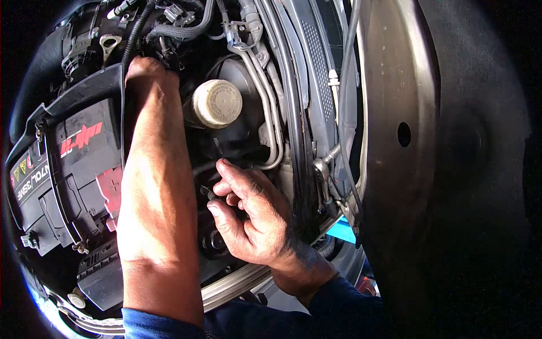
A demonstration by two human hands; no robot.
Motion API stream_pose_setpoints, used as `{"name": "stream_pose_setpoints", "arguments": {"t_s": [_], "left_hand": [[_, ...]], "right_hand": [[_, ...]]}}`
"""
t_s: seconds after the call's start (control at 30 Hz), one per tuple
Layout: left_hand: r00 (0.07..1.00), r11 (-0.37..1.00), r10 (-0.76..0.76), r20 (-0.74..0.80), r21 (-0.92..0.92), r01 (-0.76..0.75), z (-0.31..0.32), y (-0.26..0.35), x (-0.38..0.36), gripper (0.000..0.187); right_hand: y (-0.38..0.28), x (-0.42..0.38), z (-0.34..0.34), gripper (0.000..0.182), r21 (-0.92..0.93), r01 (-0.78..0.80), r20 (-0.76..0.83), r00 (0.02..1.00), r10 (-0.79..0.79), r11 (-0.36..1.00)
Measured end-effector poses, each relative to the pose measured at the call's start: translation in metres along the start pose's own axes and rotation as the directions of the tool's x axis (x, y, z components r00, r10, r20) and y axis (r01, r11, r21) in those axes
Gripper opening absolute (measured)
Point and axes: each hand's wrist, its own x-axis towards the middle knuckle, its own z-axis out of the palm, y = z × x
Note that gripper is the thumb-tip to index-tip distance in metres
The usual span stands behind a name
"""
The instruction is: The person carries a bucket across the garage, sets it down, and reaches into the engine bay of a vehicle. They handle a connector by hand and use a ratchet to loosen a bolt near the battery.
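Note:
My left arm reaches deep into a car's engine bay, between the black battery (79,141) and the brake fluid reservoir with its cream cap (219,103). Of my left hand (151,73) only the back and wrist show; its fingers are hidden down behind hoses and the battery box wall. My right hand (254,212) is over the bay below the cap, palm turned inward. Its index finger and thumb are apart, the other fingers loosely bent, and nothing shows between them. Close to the thumb tip is a small dark fitting (208,192) in the bay.
A red terminal cover (110,195) sits on the battery beside my left forearm. Metal pipes (265,107) curve down right of the cap. The raised hood (401,169) stands at the right, near a ratchet-like metal tool (323,175). A ribbed hose (135,34) runs above my left hand.

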Motion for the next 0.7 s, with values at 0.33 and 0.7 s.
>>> {"name": "stream_pose_setpoints", "arguments": {"t_s": [0.33, 0.7], "left_hand": [[0.978, 0.867, 0.207, 0.041, 0.455, -0.202, -0.010, 0.001, 0.001, 0.027], [0.837, 0.136, 0.348, 0.422, 0.861, -0.491, -0.019, 0.004, -0.001, 0.030]], "right_hand": [[0.000, 0.001, -0.001, 0.047, -0.011, 0.009, -0.001, 1.000, -0.009, 1.000], [0.002, 0.001, 0.000, 0.047, -0.063, 0.043, -0.015, 0.999, -0.044, 0.997]]}}
